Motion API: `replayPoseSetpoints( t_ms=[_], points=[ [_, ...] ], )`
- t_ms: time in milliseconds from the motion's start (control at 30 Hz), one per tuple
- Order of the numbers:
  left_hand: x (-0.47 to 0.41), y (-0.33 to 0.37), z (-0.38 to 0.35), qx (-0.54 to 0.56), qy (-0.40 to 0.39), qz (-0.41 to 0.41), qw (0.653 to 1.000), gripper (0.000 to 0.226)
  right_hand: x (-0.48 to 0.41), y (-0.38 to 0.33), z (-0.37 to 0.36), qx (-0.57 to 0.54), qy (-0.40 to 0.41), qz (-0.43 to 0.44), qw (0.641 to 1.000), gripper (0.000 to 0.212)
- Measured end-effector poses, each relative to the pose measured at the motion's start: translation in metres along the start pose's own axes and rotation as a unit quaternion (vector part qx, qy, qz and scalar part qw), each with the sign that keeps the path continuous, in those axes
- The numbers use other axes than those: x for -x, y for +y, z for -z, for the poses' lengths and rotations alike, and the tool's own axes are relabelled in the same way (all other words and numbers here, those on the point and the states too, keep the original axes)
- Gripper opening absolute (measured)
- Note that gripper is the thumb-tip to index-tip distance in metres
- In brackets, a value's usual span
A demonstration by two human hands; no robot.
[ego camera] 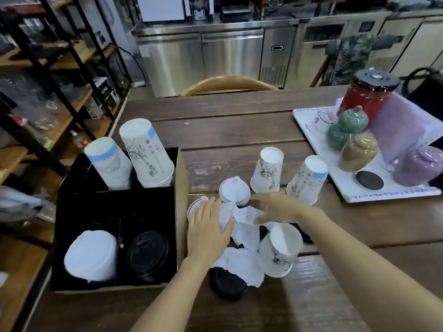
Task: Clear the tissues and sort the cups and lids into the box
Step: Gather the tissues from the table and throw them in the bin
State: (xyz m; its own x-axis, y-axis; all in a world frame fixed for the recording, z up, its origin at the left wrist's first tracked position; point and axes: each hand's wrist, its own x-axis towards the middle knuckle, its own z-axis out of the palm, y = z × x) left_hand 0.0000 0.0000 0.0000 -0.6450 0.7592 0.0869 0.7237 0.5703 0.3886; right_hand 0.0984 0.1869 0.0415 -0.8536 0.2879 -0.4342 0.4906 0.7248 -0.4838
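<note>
A black divided box (115, 200) sits at the table's left, with two stacks of upturned paper cups (148, 154) at its back, white lids (92, 255) front left and black lids (147, 255) front right. Crumpled white tissues (244, 226) lie right of the box. My left hand (207, 228) rests on the tissue's left edge, fingers spread. My right hand (275, 208) pinches the tissue's upper right. Around them stand upturned cups (267, 170) (308, 179) (280, 250), a white lid (235, 190) and a black lid (227, 283) under another tissue (242, 264).
A white tray (347, 188) at the right carries ceramic jars, a red canister and a purple bag. A wooden chair back (227, 83) stands behind the table. Shelving runs along the left, steel counters across the back.
</note>
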Motion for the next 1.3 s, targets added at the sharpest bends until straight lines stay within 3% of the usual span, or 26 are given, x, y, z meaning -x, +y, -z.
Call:
replayPoseSetpoints(
  t_ms=[167, 233, 300, 500, 667, 767, 833, 933, 1100, 1233, 1300],
  points=[
    [-0.004, -0.005, -0.017, 0.009, -0.01, -0.007, 1.0, 0.053, -0.016, 0.008, -0.012, 0.045, 0.003, 0.033, 0.998, 0.052],
    [-0.004, -0.005, -0.021, 0.008, -0.006, -0.001, 1.0, 0.053, -0.021, 0.01, -0.016, 0.066, 0.012, 0.024, 0.997, 0.032],
    [-0.006, -0.007, -0.025, -0.016, 0.017, -0.006, 1.0, 0.04, -0.023, 0.012, -0.02, 0.053, 0.033, 0.021, 0.998, 0.014],
    [-0.009, -0.005, -0.023, -0.056, 0.022, 0.011, 0.998, 0.02, -0.018, 0.011, -0.015, -0.005, 0.078, 0.044, 0.996, 0.024],
    [-0.011, -0.001, -0.007, 0.095, 0.068, 0.12, 0.986, 0.014, -0.016, 0.006, -0.003, -0.059, 0.189, 0.066, 0.978, 0.039],
    [-0.011, 0.01, 0.017, 0.241, 0.121, 0.16, 0.95, 0.014, -0.016, 0.0, 0.003, -0.084, 0.207, 0.069, 0.972, 0.032],
    [-0.01, 0.016, 0.029, 0.314, 0.106, 0.177, 0.927, 0.02, -0.017, -0.002, 0.004, -0.06, 0.196, 0.056, 0.977, 0.018],
    [-0.006, 0.014, 0.03, 0.322, 0.079, 0.182, 0.926, 0.012, -0.02, -0.009, 0.003, -0.003, 0.119, 0.041, 0.992, 0.006],
    [0.003, 0.005, 0.022, 0.281, 0.071, 0.162, 0.943, 0.013, -0.034, -0.011, -0.008, 0.095, -0.032, -0.008, 0.995, 0.055],
    [0.007, 0.003, 0.024, 0.252, 0.064, 0.159, 0.952, 0.02, -0.035, -0.011, -0.015, 0.156, -0.051, -0.001, 0.986, 0.059],
    [0.007, 0.001, 0.024, 0.261, 0.062, 0.145, 0.952, 0.03, -0.034, -0.01, -0.016, 0.149, -0.048, 0.011, 0.988, 0.048]
  ],
)
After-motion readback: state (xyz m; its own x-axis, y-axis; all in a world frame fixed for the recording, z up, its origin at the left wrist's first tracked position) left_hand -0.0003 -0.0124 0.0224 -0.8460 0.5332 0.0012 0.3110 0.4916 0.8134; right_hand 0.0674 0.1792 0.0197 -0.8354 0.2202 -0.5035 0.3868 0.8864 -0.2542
